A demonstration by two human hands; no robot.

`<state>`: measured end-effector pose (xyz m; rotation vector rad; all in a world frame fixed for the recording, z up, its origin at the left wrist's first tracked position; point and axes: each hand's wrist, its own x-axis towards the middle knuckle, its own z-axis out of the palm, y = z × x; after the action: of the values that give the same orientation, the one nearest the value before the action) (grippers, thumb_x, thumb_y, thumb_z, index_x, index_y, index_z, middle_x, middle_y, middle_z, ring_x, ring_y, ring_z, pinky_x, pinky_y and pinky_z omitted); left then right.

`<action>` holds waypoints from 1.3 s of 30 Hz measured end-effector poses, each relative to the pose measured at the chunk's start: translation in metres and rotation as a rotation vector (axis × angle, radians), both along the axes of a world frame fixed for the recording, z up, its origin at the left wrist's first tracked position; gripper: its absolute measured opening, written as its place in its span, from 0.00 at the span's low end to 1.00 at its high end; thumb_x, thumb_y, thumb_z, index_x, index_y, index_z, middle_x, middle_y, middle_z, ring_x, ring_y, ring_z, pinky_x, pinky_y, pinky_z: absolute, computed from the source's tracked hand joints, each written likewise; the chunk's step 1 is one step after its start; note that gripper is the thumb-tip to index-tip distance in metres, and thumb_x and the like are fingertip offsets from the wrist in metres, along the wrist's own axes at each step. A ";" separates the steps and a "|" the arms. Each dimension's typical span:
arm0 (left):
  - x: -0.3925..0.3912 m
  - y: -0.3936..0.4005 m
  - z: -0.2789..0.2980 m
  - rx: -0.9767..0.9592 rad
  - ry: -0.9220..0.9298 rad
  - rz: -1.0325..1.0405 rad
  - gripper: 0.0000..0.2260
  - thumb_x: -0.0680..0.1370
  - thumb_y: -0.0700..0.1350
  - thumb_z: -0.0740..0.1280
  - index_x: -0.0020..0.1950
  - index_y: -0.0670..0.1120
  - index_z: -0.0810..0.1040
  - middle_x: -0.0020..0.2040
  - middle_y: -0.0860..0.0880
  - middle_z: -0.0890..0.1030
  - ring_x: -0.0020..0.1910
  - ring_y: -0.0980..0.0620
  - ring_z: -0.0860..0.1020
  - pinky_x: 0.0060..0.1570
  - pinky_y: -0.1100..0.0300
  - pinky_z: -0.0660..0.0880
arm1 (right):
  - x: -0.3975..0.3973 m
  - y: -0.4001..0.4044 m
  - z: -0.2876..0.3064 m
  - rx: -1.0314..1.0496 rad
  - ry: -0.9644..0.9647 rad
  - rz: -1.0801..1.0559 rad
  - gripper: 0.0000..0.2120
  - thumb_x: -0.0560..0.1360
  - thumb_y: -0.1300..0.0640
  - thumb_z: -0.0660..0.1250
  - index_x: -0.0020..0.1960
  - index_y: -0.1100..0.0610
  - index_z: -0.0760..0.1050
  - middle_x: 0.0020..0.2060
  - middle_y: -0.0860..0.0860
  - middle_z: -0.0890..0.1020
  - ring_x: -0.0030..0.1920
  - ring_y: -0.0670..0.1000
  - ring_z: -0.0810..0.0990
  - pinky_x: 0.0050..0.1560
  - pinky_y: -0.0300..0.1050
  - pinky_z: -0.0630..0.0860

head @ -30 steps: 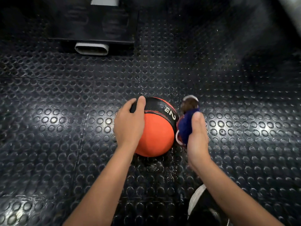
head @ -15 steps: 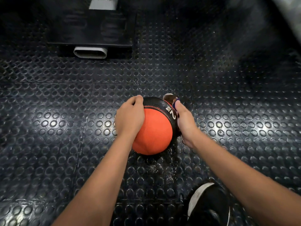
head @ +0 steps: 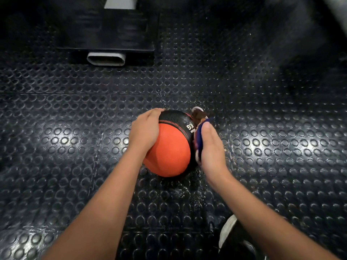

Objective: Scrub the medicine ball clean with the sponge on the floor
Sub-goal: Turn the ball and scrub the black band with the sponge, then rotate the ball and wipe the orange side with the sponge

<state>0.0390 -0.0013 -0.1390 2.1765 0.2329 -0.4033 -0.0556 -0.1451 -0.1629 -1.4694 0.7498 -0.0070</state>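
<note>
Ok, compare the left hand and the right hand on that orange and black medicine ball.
The left hand grips the orange and black medicine ball bare, fingers curved over its top left; the right hand holds a blue sponge against its right side. The left hand touches the ball's skin; the right hand meets it through the sponge. Both work on the same ball.

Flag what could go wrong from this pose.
1. The medicine ball sits on a wet studded floor. Sideways pressure from the sponge could roll or skid it out from under the left hand.
2. The right hand works only the ball's right side, so the underside may go unscrubbed.
</note>
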 end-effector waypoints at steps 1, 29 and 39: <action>0.002 0.004 -0.003 0.005 -0.016 -0.012 0.19 0.86 0.49 0.53 0.69 0.60 0.80 0.62 0.62 0.77 0.63 0.57 0.72 0.57 0.60 0.63 | -0.008 0.008 0.004 -0.067 -0.071 0.013 0.22 0.82 0.34 0.54 0.57 0.46 0.80 0.57 0.53 0.83 0.59 0.55 0.82 0.61 0.52 0.80; -0.048 0.002 0.020 -0.169 0.070 0.307 0.20 0.85 0.63 0.59 0.71 0.56 0.80 0.64 0.55 0.79 0.65 0.51 0.73 0.66 0.53 0.66 | -0.009 -0.009 -0.002 0.414 0.229 -0.122 0.26 0.88 0.44 0.49 0.43 0.53 0.79 0.32 0.44 0.86 0.42 0.46 0.84 0.42 0.40 0.75; -0.070 -0.018 0.015 0.000 -0.137 0.240 0.22 0.86 0.59 0.60 0.77 0.53 0.76 0.75 0.53 0.76 0.74 0.51 0.72 0.70 0.57 0.64 | -0.037 0.004 -0.004 0.089 0.101 -0.214 0.23 0.87 0.43 0.52 0.72 0.53 0.73 0.63 0.47 0.79 0.64 0.51 0.77 0.61 0.42 0.72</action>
<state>-0.0313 -0.0189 -0.1238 2.1350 0.4118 -0.1183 -0.0928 -0.1415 -0.1666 -1.3073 0.9755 -0.0622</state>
